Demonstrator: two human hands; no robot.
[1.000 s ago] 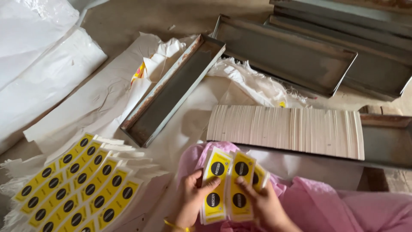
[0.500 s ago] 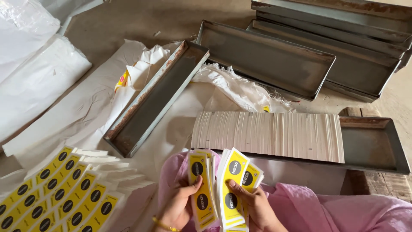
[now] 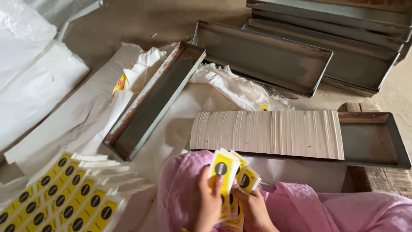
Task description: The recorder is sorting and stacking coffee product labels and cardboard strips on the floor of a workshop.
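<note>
We hold a small stack of yellow paper labels with a black round mark point(image 3: 226, 172) over our lap, on the pink cloth point(image 3: 300, 210); the left hand point(image 3: 207, 202) grips the stack from the side with the thumb on the front label, and the right hand point(image 3: 253, 208) clasps the lower edge, fingers curled behind it. Just beyond this stack lies a long grey metal tray point(image 3: 373, 146), and most of it is filled with a dense row of white cards standing on edge point(image 3: 268, 133); only its right end is bare. To the left of the stack, many yellow labels lie spread in overlapping rows point(image 3: 64, 197) on white paper, so we judge that much material is sorted or waiting, and the handful in our hands is in work. Beyond the filled tray, a narrow rusty metal tray point(image 3: 150, 103) and several wide grey trays point(image 3: 266, 56) hold nothing that we can see.
</note>
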